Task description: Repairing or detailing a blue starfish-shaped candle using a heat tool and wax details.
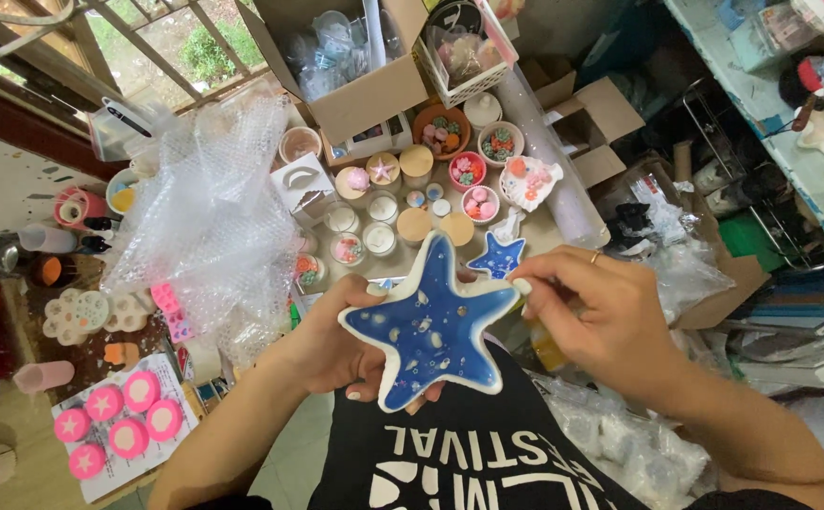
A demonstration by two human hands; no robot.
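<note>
A large star-shaped white dish (431, 326) filled with glossy blue material and small pale specks rests in my left hand (336, 345), which cups it from below. My right hand (601, 316), a ring on one finger, pinches the star's right-hand point between thumb and fingertips. A smaller blue star dish (498, 255) lies on the table just beyond the big one. Part of a yellowish object shows under my right hand, mostly hidden.
Crumpled bubble wrap (209, 212) lies at left. Small round candles and bowls of colourful pieces (403, 198) crowd the table's middle, with cardboard boxes (355, 85) behind. Pink round candles (114, 420) sit on paper at lower left. Clutter and plastic bags fill the right.
</note>
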